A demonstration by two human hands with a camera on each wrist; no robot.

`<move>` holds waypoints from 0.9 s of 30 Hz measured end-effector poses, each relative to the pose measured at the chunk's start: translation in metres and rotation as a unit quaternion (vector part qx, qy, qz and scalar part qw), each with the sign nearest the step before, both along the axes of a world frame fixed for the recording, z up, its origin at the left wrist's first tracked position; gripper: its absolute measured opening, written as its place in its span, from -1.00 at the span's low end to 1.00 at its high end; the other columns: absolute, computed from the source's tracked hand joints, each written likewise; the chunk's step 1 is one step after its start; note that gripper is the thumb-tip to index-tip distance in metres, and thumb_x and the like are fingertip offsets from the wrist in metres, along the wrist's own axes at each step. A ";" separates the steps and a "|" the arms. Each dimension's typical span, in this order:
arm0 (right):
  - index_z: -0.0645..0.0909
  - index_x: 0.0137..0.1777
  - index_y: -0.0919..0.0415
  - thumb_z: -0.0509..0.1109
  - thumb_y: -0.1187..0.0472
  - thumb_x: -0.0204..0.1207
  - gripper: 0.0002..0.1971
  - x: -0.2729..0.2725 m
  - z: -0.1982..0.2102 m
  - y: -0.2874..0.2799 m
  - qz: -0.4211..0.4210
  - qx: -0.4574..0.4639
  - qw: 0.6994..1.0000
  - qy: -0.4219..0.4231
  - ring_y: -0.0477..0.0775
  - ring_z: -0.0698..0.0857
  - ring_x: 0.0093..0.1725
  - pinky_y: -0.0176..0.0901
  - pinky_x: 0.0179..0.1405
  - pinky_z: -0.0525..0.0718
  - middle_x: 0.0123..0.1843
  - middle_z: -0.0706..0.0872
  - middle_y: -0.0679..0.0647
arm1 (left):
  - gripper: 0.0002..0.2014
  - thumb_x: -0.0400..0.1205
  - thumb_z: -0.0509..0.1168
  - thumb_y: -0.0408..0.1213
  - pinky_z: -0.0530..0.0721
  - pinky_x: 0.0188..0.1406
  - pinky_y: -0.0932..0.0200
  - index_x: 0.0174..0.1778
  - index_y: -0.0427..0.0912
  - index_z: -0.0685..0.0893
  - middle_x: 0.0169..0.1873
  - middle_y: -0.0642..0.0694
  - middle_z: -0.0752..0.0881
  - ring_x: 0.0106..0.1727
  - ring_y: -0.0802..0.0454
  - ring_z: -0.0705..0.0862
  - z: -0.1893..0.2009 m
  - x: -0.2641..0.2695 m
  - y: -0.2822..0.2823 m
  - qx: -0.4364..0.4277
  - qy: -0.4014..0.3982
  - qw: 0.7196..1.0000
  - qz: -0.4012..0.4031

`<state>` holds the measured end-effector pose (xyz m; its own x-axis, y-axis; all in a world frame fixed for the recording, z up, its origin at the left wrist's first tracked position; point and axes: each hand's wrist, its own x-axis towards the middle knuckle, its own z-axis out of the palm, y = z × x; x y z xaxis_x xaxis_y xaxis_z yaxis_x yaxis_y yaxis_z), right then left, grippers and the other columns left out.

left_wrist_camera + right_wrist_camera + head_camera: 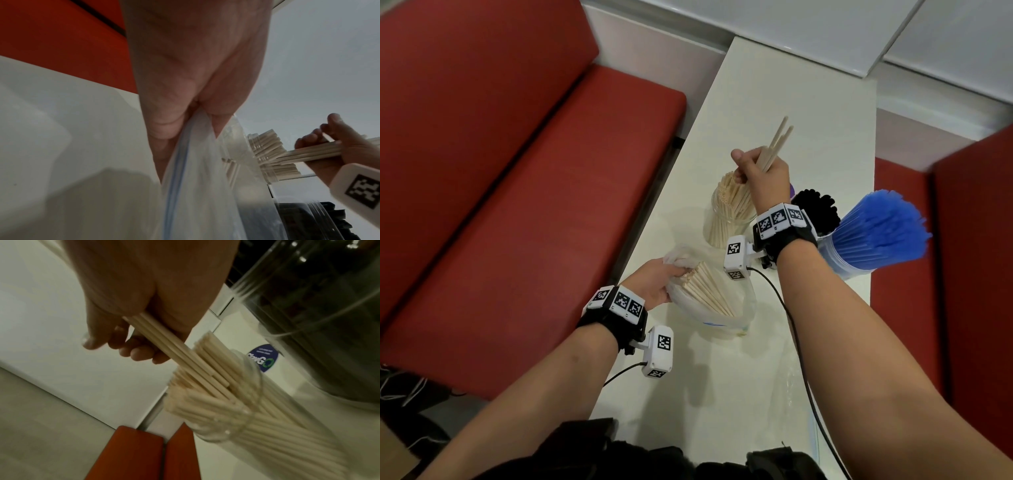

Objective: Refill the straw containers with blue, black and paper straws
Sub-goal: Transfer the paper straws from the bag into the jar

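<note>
R hand [763, 174] has fingers curled tight round a small bunch of paper straws [777, 144], tan and thin, their lower ends among the straws packed in the clear jar [717, 226] just below. L hand [654, 284] pinches the rim of a clear zip bag [709, 308] w/ blue seal line, lying on the table & holding more paper straws fanned out. Right of the jar: container of black straws [816, 209], then blue straws [880, 229] in a clear container, near table edge. White table [791, 102], red bench seats [500, 171] on both sides, pale wall panels beyond.
</note>
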<state>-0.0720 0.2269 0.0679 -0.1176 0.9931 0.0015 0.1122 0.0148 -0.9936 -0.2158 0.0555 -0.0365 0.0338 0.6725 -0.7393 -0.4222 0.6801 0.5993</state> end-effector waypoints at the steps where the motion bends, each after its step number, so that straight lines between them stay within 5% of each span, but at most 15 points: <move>1: 0.62 -0.20 0.26 0.56 0.25 0.54 -0.82 0.000 0.005 0.002 -0.005 0.011 1.000 0.008 0.02 0.65 -0.41 -0.17 -0.30 0.68 -0.36 0.67 0.17 | -0.69 0.73 0.24 -0.49 0.71 0.21 -0.16 0.39 -0.32 0.67 0.27 -0.34 0.76 0.19 -0.22 0.76 0.000 0.000 0.000 0.001 -0.001 1.000 -0.001; 5: 0.66 -0.06 0.13 0.47 0.32 0.53 -0.92 -0.003 0.023 0.008 -0.030 0.073 0.997 0.025 0.07 0.74 -0.35 -0.03 -0.19 0.77 -0.38 0.71 0.08 | -0.77 0.72 0.29 -0.43 0.77 0.05 -0.06 0.27 -0.26 0.72 0.16 -0.27 0.81 0.05 -0.12 0.82 0.001 -0.001 0.000 0.005 0.000 1.000 -0.010; 9: 0.72 0.08 0.22 0.33 0.43 0.57 -0.80 -0.008 0.006 -0.003 -0.040 0.133 0.986 -0.089 -0.22 0.69 -0.15 -0.31 -0.01 0.62 -0.14 0.77 -0.08 | -0.74 0.72 0.26 -0.47 0.76 0.09 -0.11 0.30 -0.28 0.71 0.19 -0.30 0.80 0.09 -0.17 0.81 -0.003 -0.001 0.000 0.004 0.005 1.000 -0.004; 11: 0.73 0.24 0.25 0.24 0.44 0.66 -0.71 -0.008 -0.010 -0.011 -0.006 0.119 0.981 -0.155 -0.17 0.72 0.10 -0.21 0.21 0.58 0.05 0.80 -0.03 | -0.73 0.72 0.25 -0.48 0.78 0.04 -0.09 0.30 -0.28 0.71 0.16 -0.30 0.81 0.07 -0.15 0.82 -0.004 0.000 -0.001 0.004 0.004 1.000 -0.002; 13: 0.62 0.45 0.28 0.15 0.40 0.74 -0.64 -0.007 -0.026 -0.012 0.063 0.107 0.955 -0.270 0.15 0.46 0.61 0.00 0.59 0.35 0.48 0.64 0.20 | -0.76 0.72 0.26 -0.47 0.82 -0.04 -0.03 0.26 -0.26 0.73 0.08 -0.24 0.85 0.02 -0.10 0.84 -0.003 0.000 -0.002 0.011 0.000 1.000 -0.005; 15: 0.46 0.59 0.31 0.07 0.30 0.80 -0.59 -0.006 -0.032 -0.010 0.113 0.110 0.904 -0.398 0.31 0.15 0.74 0.20 0.70 0.11 0.68 0.38 0.27 | -0.78 0.72 0.28 -0.44 0.82 -0.05 -0.02 0.24 -0.24 0.74 0.06 -0.20 0.86 0.00 -0.07 0.85 -0.001 0.000 -0.003 0.017 -0.002 1.000 -0.009; 20: 0.20 0.75 0.21 0.00 0.03 0.84 -0.47 -0.014 -0.014 -0.004 0.010 0.217 0.918 -0.333 0.23 -0.07 0.79 0.17 0.76 -0.21 0.79 0.13 0.19 | -0.76 0.72 0.29 -0.44 0.83 -0.07 0.00 0.28 -0.27 0.72 0.12 -0.25 0.83 0.02 -0.09 0.84 -0.001 -0.002 -0.003 0.017 -0.003 1.000 -0.004; 23: 0.08 0.79 0.12 -0.04 -0.12 0.81 -0.38 -0.024 -0.013 -0.005 0.007 0.285 0.850 -0.443 0.27 -0.10 0.79 0.21 0.73 -0.25 0.81 0.02 0.14 | -0.75 0.72 0.29 -0.43 0.82 -0.07 0.01 0.30 -0.27 0.71 0.14 -0.26 0.82 0.02 -0.10 0.83 -0.002 -0.001 -0.003 0.016 -0.001 1.000 -0.001; 27: -0.16 0.79 0.19 -0.08 -0.14 0.81 -0.32 -0.016 -0.051 -0.021 0.151 0.174 0.728 -0.646 0.24 -0.23 0.78 0.30 0.72 -0.28 0.82 -0.14 0.12 | -0.80 0.70 0.32 -0.43 0.82 -0.19 0.05 0.22 -0.24 0.72 -0.04 -0.18 0.87 -0.08 -0.04 0.86 -0.002 0.001 -0.004 0.012 0.000 1.000 0.006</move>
<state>-0.0880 0.2057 0.0165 -0.4562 0.8879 -0.0591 0.8892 0.4574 0.0078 -0.2151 0.0516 -0.0389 0.0257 0.6907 -0.7227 -0.4295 0.6605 0.6159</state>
